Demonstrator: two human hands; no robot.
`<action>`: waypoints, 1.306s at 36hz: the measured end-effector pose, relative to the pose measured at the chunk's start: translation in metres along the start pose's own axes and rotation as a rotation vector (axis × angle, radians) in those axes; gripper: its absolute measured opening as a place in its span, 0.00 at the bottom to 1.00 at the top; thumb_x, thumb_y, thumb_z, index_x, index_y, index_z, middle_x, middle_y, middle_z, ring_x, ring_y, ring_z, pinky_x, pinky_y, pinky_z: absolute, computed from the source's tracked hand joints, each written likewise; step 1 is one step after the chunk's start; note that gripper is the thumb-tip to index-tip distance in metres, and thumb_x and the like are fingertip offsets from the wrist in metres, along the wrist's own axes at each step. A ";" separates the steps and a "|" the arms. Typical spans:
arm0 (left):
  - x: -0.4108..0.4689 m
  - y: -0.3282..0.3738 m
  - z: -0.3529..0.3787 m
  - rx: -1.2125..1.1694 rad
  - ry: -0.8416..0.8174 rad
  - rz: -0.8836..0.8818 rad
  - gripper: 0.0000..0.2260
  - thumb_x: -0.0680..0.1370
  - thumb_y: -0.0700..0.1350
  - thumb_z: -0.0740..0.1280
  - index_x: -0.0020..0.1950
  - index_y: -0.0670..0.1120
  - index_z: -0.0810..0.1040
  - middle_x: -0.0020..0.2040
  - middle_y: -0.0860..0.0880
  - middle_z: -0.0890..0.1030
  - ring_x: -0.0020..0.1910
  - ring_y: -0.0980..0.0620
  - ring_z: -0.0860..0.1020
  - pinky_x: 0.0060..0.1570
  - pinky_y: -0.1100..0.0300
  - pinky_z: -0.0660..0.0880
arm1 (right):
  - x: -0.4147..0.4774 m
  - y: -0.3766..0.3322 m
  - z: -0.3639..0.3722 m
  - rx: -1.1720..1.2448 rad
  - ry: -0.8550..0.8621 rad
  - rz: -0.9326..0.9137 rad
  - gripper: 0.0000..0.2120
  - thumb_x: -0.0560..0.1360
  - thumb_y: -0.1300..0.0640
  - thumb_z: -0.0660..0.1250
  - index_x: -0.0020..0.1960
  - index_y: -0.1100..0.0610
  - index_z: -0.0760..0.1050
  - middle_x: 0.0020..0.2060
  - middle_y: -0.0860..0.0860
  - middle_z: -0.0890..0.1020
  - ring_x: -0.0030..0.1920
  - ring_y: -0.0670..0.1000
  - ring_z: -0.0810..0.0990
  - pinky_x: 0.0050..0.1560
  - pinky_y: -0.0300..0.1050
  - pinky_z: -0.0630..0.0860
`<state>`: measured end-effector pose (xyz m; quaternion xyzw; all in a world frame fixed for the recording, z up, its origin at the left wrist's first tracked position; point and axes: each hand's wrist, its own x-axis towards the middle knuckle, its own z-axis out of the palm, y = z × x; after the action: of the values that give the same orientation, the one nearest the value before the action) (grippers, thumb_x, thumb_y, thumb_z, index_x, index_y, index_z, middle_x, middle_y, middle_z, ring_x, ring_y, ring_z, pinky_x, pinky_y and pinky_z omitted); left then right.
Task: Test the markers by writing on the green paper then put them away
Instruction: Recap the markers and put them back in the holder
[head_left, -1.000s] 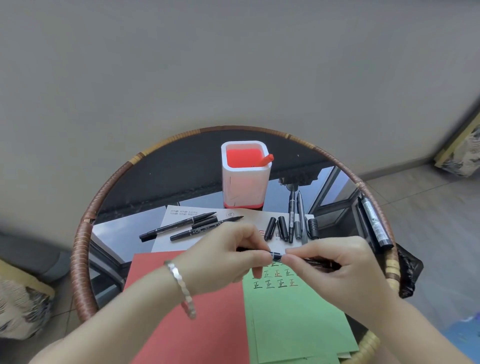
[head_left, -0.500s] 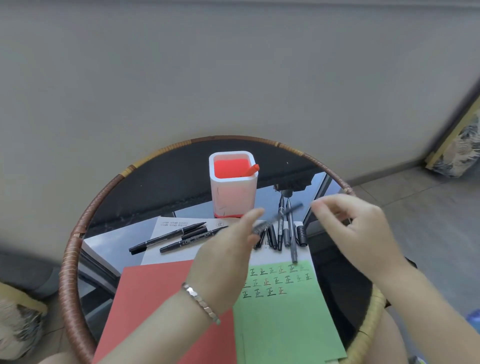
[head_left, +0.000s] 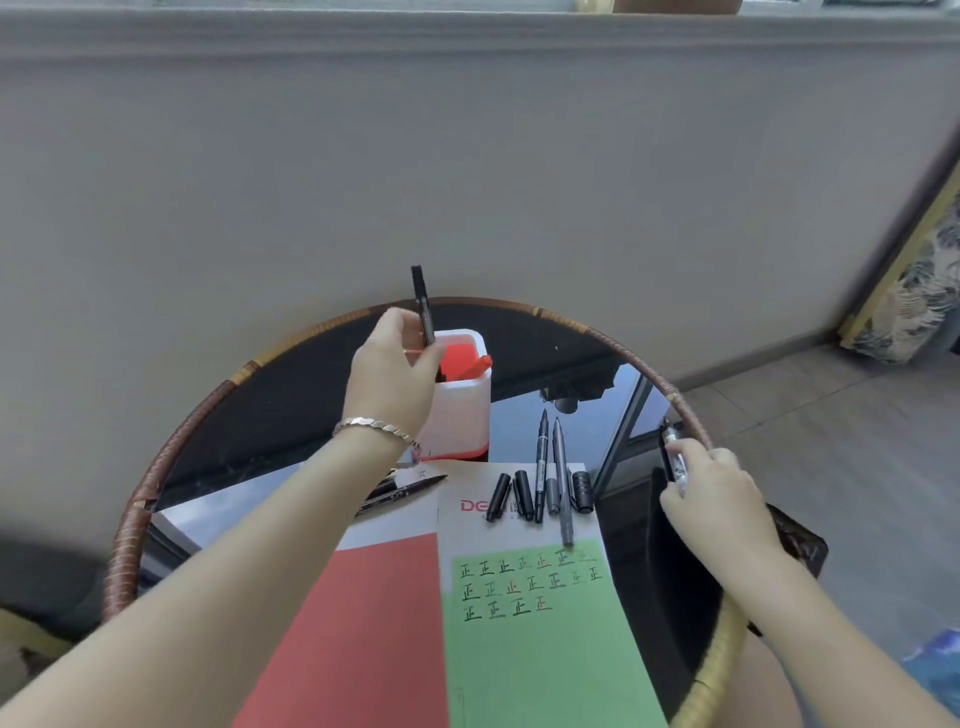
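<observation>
left hand (head_left: 392, 374) fingers pinching black marker (head_left: 422, 304) upright over pen holder (head_left: 462, 415), right hand (head_left: 717, 493) fingers curled round white marker (head_left: 675, 460)

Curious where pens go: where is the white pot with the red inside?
Head view: the white pot stands far-centre on the round glass table, partly behind the left hand, which holds a black marker over it.

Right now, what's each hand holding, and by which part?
Left hand pinches a black marker by its lower half, above the white pen holder. Right hand grips a second marker around its barrel near the table rim.
</observation>
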<state>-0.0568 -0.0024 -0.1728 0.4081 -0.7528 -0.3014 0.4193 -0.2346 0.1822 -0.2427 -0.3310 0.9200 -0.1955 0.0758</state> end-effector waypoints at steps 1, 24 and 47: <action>-0.001 -0.004 0.001 0.060 -0.029 -0.006 0.06 0.75 0.41 0.66 0.51 0.44 0.74 0.44 0.53 0.77 0.43 0.54 0.76 0.45 0.61 0.72 | -0.002 0.000 0.000 0.046 -0.009 -0.008 0.20 0.73 0.64 0.58 0.65 0.55 0.67 0.57 0.59 0.71 0.48 0.57 0.70 0.44 0.46 0.66; -0.084 0.012 0.087 0.553 -0.684 0.397 0.19 0.76 0.51 0.64 0.65 0.48 0.68 0.65 0.52 0.71 0.70 0.52 0.56 0.65 0.56 0.55 | -0.042 0.004 -0.021 0.605 -0.014 -0.084 0.14 0.71 0.65 0.62 0.47 0.47 0.76 0.44 0.45 0.79 0.39 0.51 0.78 0.28 0.29 0.68; -0.090 -0.006 -0.003 -0.625 -0.259 -0.646 0.11 0.79 0.43 0.60 0.38 0.43 0.77 0.31 0.49 0.75 0.24 0.57 0.69 0.22 0.69 0.67 | -0.067 -0.028 -0.024 0.687 -0.054 -0.254 0.15 0.72 0.64 0.63 0.44 0.44 0.76 0.39 0.44 0.81 0.36 0.44 0.76 0.33 0.30 0.70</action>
<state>-0.0239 0.0721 -0.2108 0.4347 -0.5064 -0.6775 0.3093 -0.1735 0.2124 -0.2082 -0.4029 0.7500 -0.4920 0.1818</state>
